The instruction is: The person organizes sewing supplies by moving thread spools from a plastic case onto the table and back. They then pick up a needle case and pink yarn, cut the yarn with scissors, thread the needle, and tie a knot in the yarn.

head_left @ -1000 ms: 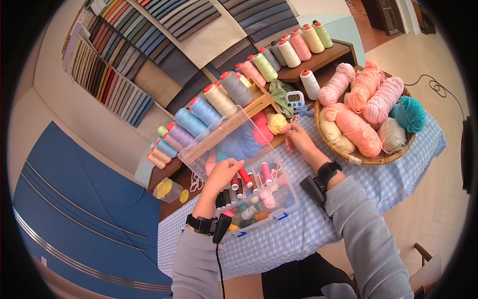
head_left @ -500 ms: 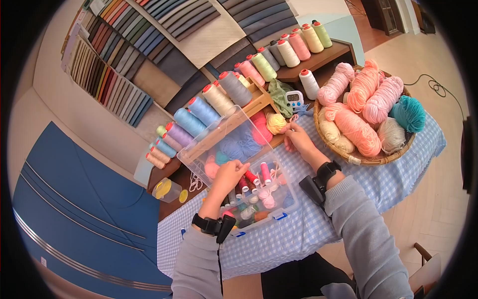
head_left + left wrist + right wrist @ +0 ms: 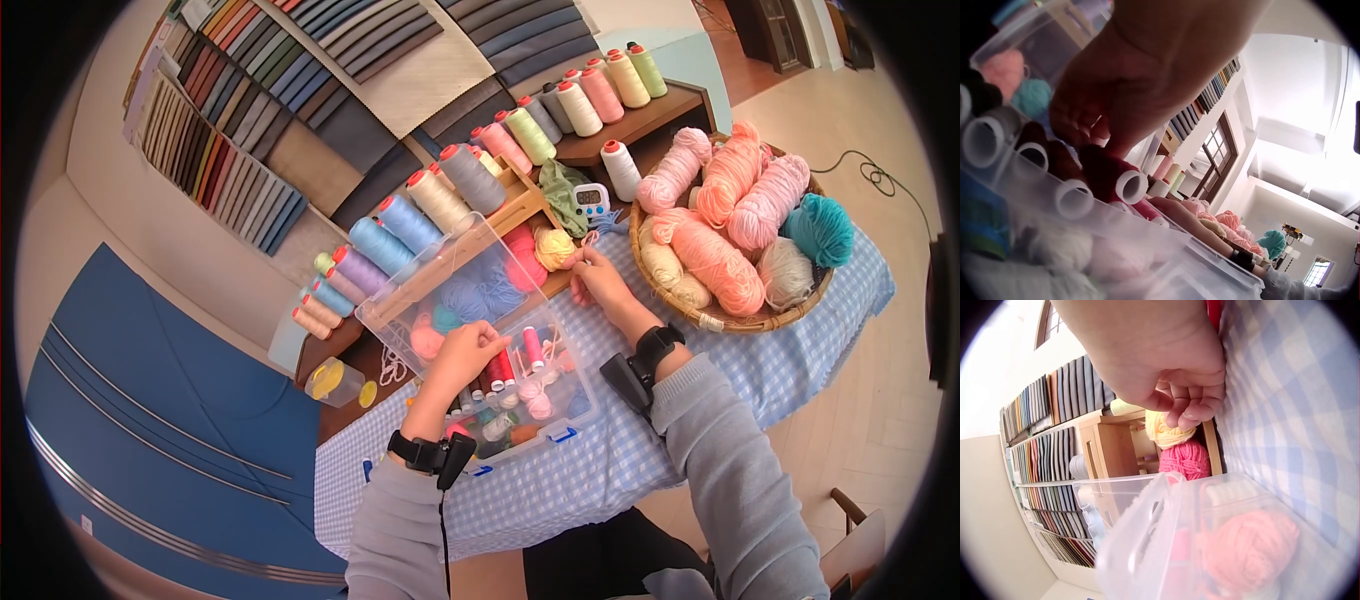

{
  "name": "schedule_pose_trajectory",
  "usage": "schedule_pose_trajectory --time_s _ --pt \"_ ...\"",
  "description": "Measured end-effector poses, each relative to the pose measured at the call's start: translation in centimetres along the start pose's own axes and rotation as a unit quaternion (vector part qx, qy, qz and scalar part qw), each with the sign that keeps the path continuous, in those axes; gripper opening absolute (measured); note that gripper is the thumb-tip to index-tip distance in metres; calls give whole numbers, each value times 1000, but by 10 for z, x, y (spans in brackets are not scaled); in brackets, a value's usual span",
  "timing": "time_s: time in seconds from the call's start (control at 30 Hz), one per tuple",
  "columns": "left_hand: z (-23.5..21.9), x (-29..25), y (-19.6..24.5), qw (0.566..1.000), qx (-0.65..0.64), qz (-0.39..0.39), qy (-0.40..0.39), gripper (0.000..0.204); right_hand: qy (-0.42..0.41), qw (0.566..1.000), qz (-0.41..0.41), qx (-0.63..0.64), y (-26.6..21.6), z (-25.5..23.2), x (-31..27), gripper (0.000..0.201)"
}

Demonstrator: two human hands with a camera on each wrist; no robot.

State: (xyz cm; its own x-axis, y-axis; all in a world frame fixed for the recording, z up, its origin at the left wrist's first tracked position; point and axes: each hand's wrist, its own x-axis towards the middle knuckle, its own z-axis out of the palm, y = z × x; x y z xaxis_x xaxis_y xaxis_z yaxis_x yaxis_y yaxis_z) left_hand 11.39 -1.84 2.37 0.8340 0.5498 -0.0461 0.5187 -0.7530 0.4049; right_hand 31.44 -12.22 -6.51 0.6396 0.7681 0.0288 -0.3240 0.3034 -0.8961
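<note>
Blue-checked cloth [image 3: 650, 440] stretches between the clear box [image 3: 525, 447] and wicker basket [image 3: 760, 322]! Inside the box's edges, palm down, the left hand [image 3: 465, 360] pinches a dark red spool [image 3: 1107, 178], one in a row; its hollow white end shows best from the left wrist. Right hand [image 3: 605, 285]: just beside yellow yarn [image 3: 1169, 431], and the right wrist view reveals its fingers, loosely curled.

The box [image 3: 528, 448] stands on the cloth [image 3: 620, 475], and spools [image 3: 534, 348] lie in it; right of it, the basket [image 3: 768, 322] holds yarn [image 3: 713, 262].
</note>
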Motion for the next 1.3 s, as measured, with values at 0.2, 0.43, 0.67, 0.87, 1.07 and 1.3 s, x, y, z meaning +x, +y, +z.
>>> schedule_pose_trajectory --time_s 0.2,0.43,0.67,0.87,1.07,1.3 --pt "7 -8 -16 994 -1 88 67 27 1 1000 -1 2 2 0 2 11" --pt "-15 -29 -15 990 -89 109 -21 25 -1 1000 0 0 3 -1 3 12" --pt "0 -46 -24 994 -78 74 -14 22 0 1000 2 0 1 -1 1 11" --pt "-19 -72 -20 987 -31 129 88 22 -8 1000 -5 -4 1 -1 1 11" --pt "-49 -90 -62 990 -38 66 120 22 -5 1000 -5 -5 2 -1 2 12" --pt "-37 -105 -65 995 -4 82 49 34 -7 1000 0 -2 3 -2 2 12"
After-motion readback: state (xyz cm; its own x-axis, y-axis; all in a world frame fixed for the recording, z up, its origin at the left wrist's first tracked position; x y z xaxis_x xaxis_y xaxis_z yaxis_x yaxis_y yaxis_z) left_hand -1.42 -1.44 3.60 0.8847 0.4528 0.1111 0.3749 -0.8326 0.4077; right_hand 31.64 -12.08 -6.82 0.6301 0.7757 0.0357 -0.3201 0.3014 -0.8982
